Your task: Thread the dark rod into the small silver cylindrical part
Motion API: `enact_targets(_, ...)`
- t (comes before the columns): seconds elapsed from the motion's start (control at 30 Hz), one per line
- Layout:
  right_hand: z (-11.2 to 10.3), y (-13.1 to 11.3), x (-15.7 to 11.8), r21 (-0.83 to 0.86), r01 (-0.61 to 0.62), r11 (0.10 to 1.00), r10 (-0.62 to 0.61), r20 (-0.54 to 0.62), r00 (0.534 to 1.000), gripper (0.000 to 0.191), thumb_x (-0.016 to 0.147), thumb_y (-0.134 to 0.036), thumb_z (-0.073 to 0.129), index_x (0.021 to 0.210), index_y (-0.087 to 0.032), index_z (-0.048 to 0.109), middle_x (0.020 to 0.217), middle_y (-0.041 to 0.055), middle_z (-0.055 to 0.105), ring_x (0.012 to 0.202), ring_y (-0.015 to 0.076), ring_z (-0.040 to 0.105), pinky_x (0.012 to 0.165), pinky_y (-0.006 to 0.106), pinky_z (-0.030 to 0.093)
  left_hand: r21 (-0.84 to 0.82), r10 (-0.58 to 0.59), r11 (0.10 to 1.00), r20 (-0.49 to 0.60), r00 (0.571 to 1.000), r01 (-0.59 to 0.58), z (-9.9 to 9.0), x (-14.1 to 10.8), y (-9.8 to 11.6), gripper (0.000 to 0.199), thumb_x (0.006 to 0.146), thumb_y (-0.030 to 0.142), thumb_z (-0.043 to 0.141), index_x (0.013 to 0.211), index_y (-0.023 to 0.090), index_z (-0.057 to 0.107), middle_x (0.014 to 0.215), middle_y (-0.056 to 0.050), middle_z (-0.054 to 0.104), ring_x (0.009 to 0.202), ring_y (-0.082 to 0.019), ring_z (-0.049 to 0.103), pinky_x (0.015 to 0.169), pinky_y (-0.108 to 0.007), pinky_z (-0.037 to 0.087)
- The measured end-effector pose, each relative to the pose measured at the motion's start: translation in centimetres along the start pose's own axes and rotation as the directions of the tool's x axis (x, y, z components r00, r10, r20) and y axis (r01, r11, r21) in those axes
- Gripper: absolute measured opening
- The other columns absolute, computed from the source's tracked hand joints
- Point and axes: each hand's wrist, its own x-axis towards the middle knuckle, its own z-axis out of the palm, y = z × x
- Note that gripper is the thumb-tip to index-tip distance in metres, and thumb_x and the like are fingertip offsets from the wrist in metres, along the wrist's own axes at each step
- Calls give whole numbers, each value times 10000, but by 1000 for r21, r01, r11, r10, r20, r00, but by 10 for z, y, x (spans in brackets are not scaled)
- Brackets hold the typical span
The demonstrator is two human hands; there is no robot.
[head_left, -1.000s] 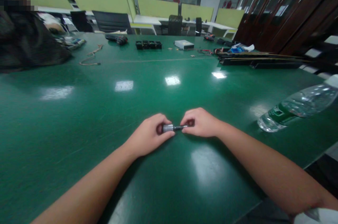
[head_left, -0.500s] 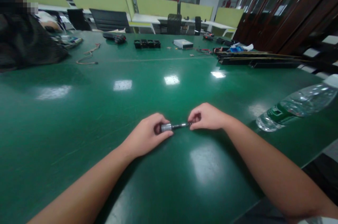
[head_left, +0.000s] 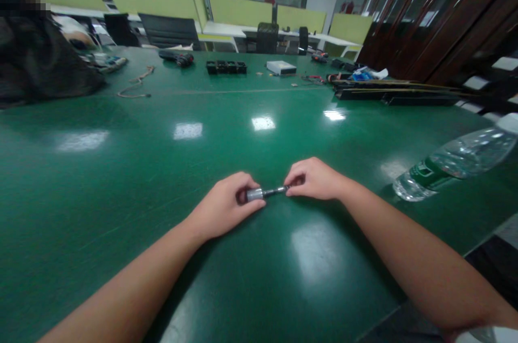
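Note:
Near the middle of the green table, my left hand grips a silver metal cylinder between thumb and fingers. A thin metal shaft sticks out of the cylinder toward the right. My right hand pinches the far end of that shaft with thumb and fingertips. A small dark piece may lie at those fingertips, but it is too small to make out. Both hands are low over the table surface.
A clear plastic bottle lies at the right. Farther back are black fans, a silver box, a cable and black metal rails. A person in dark clothing is at the far left.
My right hand has shifted slightly left along the shaft, closer to the cylinder. My left hand and the cylinder have stayed in place.

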Motion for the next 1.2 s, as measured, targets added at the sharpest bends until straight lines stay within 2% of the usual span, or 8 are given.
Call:
enact_targets(0.2,2,-5,-1,10,-22,1000,22,-4,1000,162,767,-250,784,901,-160,784,783,21,705,677,106,620,638,215,439,-3,-8,1000,16,1000,8,-1,0,-1,250,844,432,682,911,194,647,772,6,598,667,-155,559,620,-269,418)
enact_targets(0.37,20,-16,3,-41,139,989,-141,-46,989,160,827,-295,735,911,-164,771,805,33,701,727,126,612,664,231,426,-9,11,1000,17,1000,-11,2,2,-2,228,826,395,701,939,201,660,795,4,599,681,-153,556,628,-267,415)
enact_targets(0.5,31,-20,6,-37,213,976,-215,-96,972,158,827,-236,712,956,-157,757,866,44,712,797,143,625,728,239,446,1,15,1000,13,1000,-15,4,1,-3,217,814,369,705,953,207,668,809,-1,604,696,-155,555,631,-265,407)
enact_targets(0.63,31,-19,4,-10,221,975,-221,-93,971,190,810,-171,690,990,-161,748,895,44,712,807,142,630,738,233,457,7,25,1000,12,1000,-25,3,0,-1,241,826,402,692,962,205,669,807,-6,604,699,-159,553,632,-267,408)
enact_targets(0.83,31,-21,4,-27,209,977,-211,-83,974,163,841,-200,671,982,-174,748,882,45,709,799,144,626,726,236,455,-13,5,1000,23,1000,-5,0,0,3,253,905,436,597,974,207,680,790,-7,623,690,-157,563,638,-269,418)
enact_targets(1.0,32,-21,4,-39,217,975,-220,-84,972,173,848,-208,666,993,-160,749,905,59,717,840,160,631,764,256,459,18,-2,1000,32,999,1,0,0,5,248,851,418,660,971,203,689,782,-5,630,680,-162,564,622,-270,405)
enact_targets(1.2,32,-20,4,-39,232,972,-234,-87,968,179,858,-231,660,995,-151,745,910,62,716,846,165,629,766,260,461,17,-2,1000,28,1000,1,1,0,3,230,860,406,654,962,203,684,801,-10,635,698,-166,571,632,-272,406)
